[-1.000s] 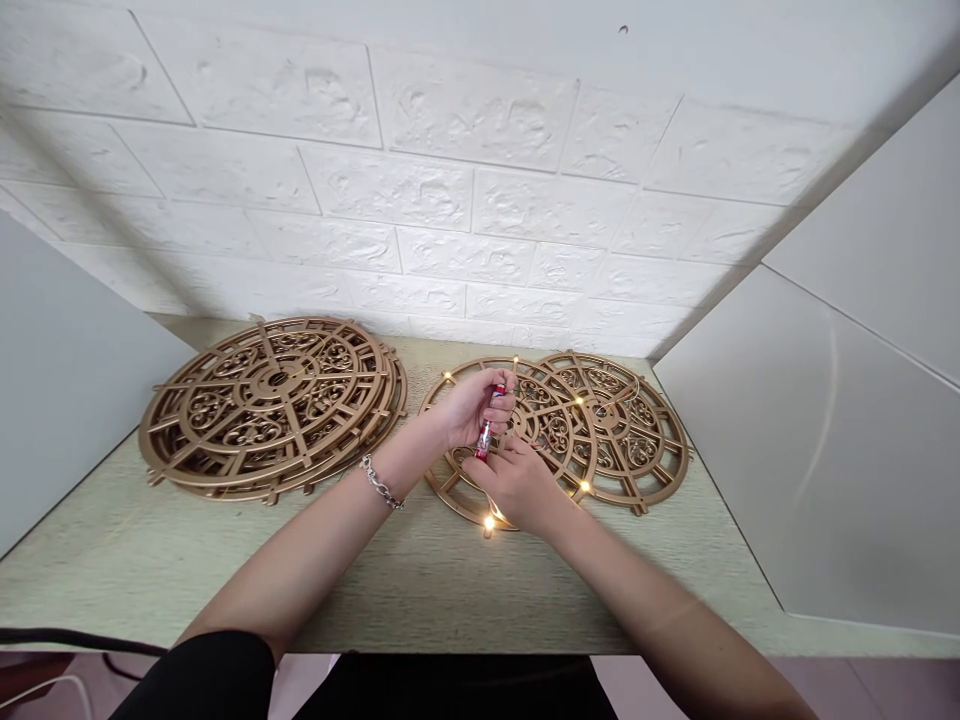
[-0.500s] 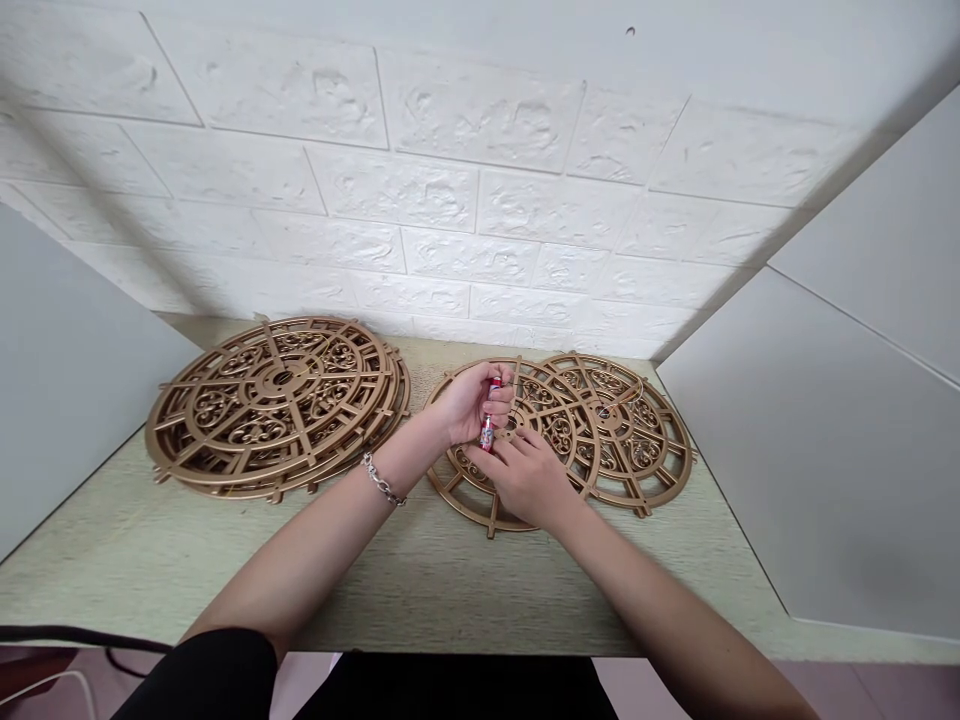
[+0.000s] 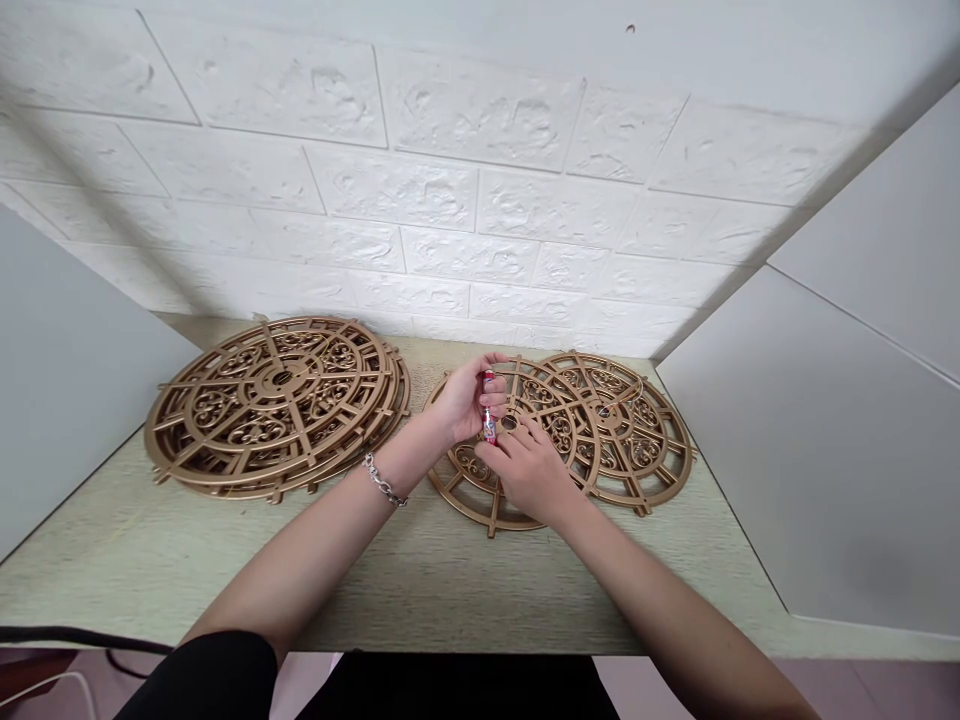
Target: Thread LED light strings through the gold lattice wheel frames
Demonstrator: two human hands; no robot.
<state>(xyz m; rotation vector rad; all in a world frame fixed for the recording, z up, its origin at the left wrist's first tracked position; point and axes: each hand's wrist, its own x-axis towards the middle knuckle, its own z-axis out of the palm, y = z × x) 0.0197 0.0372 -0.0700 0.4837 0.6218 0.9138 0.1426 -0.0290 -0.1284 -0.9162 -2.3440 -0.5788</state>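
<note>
My left hand [image 3: 474, 402] is closed around a small red-and-silver tube [image 3: 489, 428], held upright over the middle of a gold openwork disc [image 3: 491, 515]. My right hand [image 3: 525, 470] is just below and to the right, its fingers bent over the disc near the hub. The right thumb lies close to the tube's lower end. What the right fingertips pinch, if anything, is too small to make out. A second gold disc [image 3: 664, 480] lies partly under the first, with a thin loop of wire or cord on it.
On the left stands a stack of similar gold discs [image 3: 277, 470]. All lie on a pale green tabletop [image 3: 420, 600] against a white brick-pattern wall [image 3: 525, 200]. Grey panels [image 3: 832, 450] bound both sides. A black cable [image 3: 82, 634] runs along the front left edge.
My left hand has shifted slightly left, the tube with it, and its index finger has lifted and straightened. My right hand has moved a little to the right.
</note>
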